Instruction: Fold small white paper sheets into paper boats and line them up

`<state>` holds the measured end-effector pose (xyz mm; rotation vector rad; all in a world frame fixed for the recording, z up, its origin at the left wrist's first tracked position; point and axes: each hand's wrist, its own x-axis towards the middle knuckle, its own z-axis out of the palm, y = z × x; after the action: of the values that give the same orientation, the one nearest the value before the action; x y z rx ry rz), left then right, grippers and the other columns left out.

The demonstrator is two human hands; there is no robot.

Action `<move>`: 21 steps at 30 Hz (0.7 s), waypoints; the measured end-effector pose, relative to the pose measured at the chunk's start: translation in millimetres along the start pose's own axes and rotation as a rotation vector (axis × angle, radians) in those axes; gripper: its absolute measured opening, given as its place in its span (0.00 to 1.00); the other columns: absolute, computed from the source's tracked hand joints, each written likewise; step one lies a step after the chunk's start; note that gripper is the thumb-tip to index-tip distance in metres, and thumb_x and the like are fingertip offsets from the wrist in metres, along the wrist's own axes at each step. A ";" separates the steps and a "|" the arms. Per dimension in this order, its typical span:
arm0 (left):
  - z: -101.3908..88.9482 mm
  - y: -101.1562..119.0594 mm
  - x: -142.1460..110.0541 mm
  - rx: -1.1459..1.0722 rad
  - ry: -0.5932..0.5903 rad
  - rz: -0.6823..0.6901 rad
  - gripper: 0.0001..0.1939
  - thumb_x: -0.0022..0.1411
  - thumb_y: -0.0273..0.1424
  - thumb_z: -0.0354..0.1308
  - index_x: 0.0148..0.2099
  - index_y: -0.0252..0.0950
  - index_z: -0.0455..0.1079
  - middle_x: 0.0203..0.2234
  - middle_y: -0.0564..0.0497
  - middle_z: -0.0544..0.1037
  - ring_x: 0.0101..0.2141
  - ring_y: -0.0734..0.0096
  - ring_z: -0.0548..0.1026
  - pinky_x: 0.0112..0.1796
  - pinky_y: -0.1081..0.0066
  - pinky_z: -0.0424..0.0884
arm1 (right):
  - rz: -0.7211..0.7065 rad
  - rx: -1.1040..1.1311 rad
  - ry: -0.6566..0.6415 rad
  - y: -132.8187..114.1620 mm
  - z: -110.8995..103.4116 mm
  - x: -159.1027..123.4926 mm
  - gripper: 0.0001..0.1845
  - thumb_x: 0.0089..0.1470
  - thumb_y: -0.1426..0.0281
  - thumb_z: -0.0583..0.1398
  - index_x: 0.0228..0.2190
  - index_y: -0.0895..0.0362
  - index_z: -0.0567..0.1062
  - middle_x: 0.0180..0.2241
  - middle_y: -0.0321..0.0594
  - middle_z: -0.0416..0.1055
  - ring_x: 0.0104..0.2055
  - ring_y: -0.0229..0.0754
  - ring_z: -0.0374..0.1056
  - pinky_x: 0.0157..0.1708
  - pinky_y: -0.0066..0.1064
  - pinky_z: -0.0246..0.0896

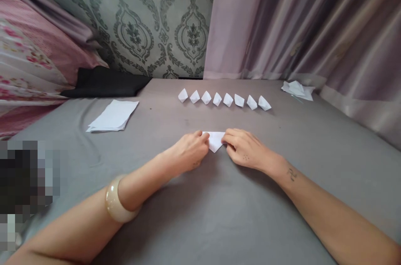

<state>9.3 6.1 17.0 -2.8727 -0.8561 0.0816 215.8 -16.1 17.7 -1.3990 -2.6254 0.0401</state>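
Observation:
A small piece of white folded paper (215, 141) is held between my two hands just above the grey cloth surface, one corner pointing toward me. My left hand (191, 150) pinches its left end with the fingers curled. At the right end, my right hand (246, 148) grips the paper between thumb and bent fingers. Beyond my hands stands a row of several small folded paper shapes (217, 99), like little boats.
A stack of white paper sheets (113, 115) lies at the left. Black cloth (106, 82) is behind it. Crumpled white paper pieces (297, 89) lie at the back right. Curtains (250, 23) and a patterned wall (134, 31) border the grey surface (200, 223).

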 end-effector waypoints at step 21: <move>-5.6 11.6 11.9 -0.168 0.018 -0.310 0.23 0.69 0.35 0.40 0.30 0.32 0.72 0.29 0.44 0.74 0.34 0.62 0.74 0.28 0.69 0.64 | 0.212 -0.004 0.121 -14.9 12.6 6.7 0.20 0.62 0.69 0.50 0.21 0.58 0.72 0.29 0.39 0.67 0.34 0.38 0.62 0.28 0.31 0.47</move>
<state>26.0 2.3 20.7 -2.8422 -1.3506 -0.0515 197.9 -18.3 7.7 -1.6220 -2.3728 -0.0236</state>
